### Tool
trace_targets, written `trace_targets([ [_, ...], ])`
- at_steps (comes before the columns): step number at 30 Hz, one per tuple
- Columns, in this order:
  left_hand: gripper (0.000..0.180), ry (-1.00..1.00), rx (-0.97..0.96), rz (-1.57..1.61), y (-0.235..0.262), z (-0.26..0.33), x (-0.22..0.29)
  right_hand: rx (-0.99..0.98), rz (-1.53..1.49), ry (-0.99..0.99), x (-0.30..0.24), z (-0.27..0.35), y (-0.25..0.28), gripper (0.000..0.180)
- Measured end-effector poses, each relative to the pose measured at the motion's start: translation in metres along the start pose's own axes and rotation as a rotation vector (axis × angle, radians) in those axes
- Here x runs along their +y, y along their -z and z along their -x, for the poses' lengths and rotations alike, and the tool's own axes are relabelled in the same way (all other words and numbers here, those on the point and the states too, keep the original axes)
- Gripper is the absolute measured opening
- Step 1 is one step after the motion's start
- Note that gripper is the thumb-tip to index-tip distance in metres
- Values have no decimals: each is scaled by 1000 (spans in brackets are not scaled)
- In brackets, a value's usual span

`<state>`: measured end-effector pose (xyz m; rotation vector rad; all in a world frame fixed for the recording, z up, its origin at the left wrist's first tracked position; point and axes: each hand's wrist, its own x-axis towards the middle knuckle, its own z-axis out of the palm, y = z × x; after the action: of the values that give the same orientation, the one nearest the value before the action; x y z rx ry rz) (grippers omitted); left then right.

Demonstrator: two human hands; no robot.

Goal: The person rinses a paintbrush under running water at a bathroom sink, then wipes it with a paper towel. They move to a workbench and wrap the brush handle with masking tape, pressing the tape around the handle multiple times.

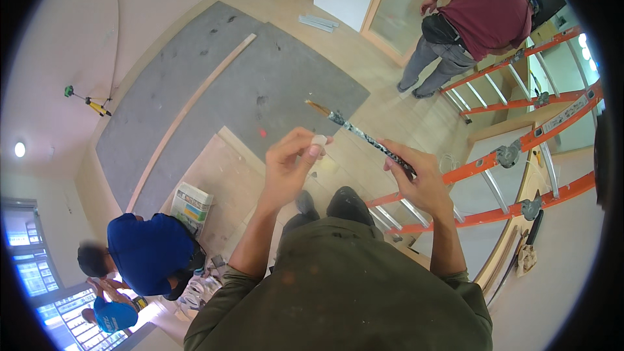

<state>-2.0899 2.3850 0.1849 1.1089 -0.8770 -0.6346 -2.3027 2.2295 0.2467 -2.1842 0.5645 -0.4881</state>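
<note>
My right hand (419,179) is closed round the dark end of a slim paintbrush (372,141). Its handle is spattered with pale paint, and the brown bristle tip points up and to the left. Between thumb and fingers of my left hand (291,164) is a small whitish piece (318,141), too small to name. Brush and piece are apart, both held in front of my body above the floor.
Orange ladders (484,164) lean at the right. Grey sheeting (292,78) with a long wooden strip (195,117) covers floor ahead. Someone in maroon (484,10) stands far right; people in blue (153,250) are at left, by a printed bag (192,203). Metal strips (318,23) lie beyond.
</note>
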Motion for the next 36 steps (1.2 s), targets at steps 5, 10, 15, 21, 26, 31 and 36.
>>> trace_targets([
  [5,20,-5,55,-71,23,-36,12,3,68,-10,-5,-28,-4,37],
  [10,20,116,146,117,29,-80,3,39,55,53,18,-72,-14,29],
  [15,15,135,128,101,39,-140,-22,22,-67,82,54,-143,-17,29],
  [21,15,-1,34,-112,32,-235,-47,-21,-251,164,73,-252,-16,34],
  [26,19,-2,42,-147,20,-302,-58,-3,-261,271,98,-316,8,31],
  [31,22,88,-33,-96,11,-352,-70,86,-243,254,109,-351,35,30],
  [36,24,53,-123,-36,1,-393,-88,122,-167,191,117,-369,55,33],
])
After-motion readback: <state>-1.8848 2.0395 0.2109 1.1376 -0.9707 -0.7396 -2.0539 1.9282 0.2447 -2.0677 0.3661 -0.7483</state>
